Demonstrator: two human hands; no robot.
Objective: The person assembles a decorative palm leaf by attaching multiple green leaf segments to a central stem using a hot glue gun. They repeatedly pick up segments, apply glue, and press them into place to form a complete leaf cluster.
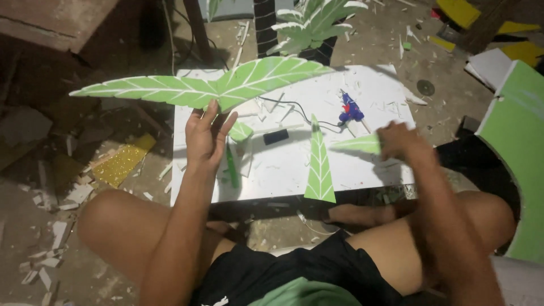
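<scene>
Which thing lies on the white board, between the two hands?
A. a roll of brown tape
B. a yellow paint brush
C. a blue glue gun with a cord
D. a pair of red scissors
C: a blue glue gun with a dark cord lies on the white board, behind the left hand holding the big green leaf and the right hand with a small leaf piece.

You've got light green leaf cutouts with white vein lines, a white board, a blue glue gun with a red bit, and a glittery gold sheet.
</scene>
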